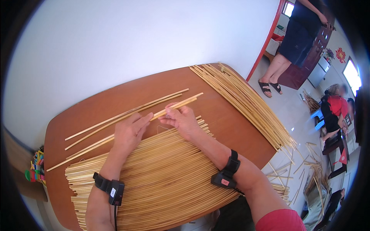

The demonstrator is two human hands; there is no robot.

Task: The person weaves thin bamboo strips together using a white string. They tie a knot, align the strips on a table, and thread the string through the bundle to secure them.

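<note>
My left hand (131, 130) and my right hand (181, 120) are both closed on a pair of thin yellow reed stalks (189, 101). The stalks run slantwise over the far edge of a reed mat (165, 181), and their left ends come out past my left wrist. Many stalks lie side by side in the mat, which reaches back toward my body. A thin pale thread (166, 128) loops up from the mat's far edge, below my right hand. Two loose reed stalks (115, 116) rest on the table beyond my hands.
A large bundle of reed stalks (243, 106) lies along the right side of the brown table (92, 104), against a white wall (135, 42). Scattered stalks (314, 169) cover the floor at right. One person (298, 38) stands by the doorway; others sit farther right.
</note>
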